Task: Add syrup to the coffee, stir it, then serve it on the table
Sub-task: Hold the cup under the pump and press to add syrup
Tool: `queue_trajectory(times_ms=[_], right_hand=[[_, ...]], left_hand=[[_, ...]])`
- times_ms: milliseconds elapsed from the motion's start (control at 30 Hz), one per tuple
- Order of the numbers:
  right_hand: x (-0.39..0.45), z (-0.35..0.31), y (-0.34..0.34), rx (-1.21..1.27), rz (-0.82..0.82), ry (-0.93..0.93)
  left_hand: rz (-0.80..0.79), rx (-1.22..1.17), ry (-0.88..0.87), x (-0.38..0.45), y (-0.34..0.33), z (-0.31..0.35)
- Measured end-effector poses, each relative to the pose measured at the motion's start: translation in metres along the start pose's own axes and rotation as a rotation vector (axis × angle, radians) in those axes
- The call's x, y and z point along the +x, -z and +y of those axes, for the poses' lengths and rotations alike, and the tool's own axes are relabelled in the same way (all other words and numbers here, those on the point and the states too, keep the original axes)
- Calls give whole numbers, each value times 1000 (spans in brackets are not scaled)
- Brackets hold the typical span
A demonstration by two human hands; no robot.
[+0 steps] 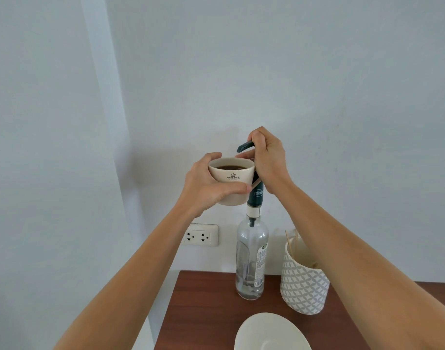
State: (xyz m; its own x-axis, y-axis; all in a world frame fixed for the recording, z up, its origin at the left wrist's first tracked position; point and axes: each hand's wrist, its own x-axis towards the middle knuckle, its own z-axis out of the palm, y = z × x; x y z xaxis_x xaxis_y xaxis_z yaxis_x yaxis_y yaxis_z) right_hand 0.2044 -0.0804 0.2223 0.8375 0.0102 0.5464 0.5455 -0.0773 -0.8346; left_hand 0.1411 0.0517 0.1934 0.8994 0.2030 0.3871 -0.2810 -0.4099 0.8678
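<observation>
Stage: syrup step under way, judging by the pose; stirring and serving remain.
Cup: the coffee cup (231, 180) is held up under the pump spout (244, 147), fingers of the left hand (206, 188) wrapped round it.
Pump: the right hand (268, 160) has its fingers curled over the pump head of the syrup bottle (251, 258), which stands on the counter (203, 311).
Waiting: stir sticks in the patterned holder (303, 284); saucer (269, 333) at the near edge.

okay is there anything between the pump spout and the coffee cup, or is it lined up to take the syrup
Nothing visible stands between them. The left hand holds the coffee cup raised, its rim just below the pump spout. The right hand grips the pump head atop the syrup bottle.
</observation>
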Motion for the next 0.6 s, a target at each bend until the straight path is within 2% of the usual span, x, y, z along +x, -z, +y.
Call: queue_trajectory(times_ms=[600], right_hand=[[1,5,0,-35,15,17]], left_hand=[[1,10,6,0,-2,-1]])
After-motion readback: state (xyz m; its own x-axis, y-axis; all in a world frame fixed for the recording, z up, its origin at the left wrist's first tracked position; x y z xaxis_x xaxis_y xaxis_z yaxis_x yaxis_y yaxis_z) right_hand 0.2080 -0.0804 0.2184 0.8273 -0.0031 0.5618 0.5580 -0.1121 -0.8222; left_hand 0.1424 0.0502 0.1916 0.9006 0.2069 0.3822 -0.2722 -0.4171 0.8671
